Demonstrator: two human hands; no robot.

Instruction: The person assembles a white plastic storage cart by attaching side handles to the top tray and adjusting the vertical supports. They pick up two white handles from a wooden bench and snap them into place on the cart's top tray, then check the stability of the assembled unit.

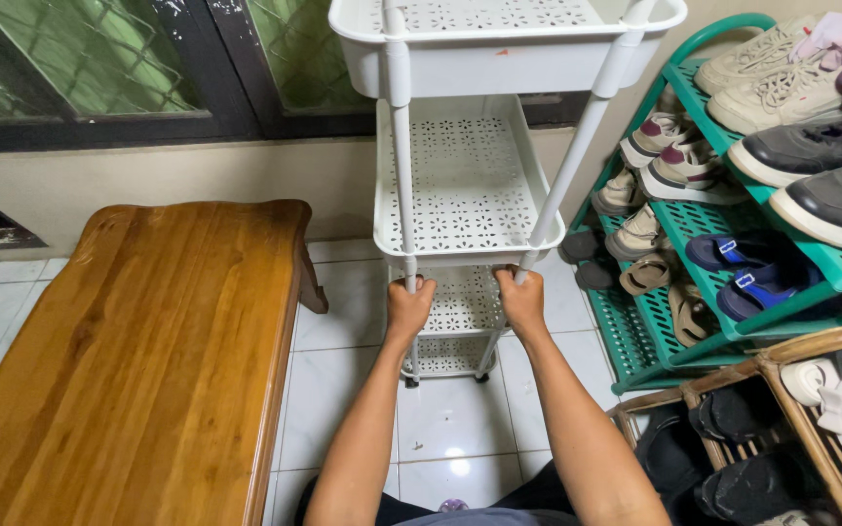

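White cart [465,185] stands on the floor. Left hand [409,307] and right hand [522,297] each grip a cart pole. Wooden tabletop [138,351] is left of it, shoe rack [704,209] right.

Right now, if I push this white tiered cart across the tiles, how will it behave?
The white cart probably rolls easily, since small wheels show at its base. Its empty perforated trays suggest it's light. Being tall and narrow, it may tip if pushed high.
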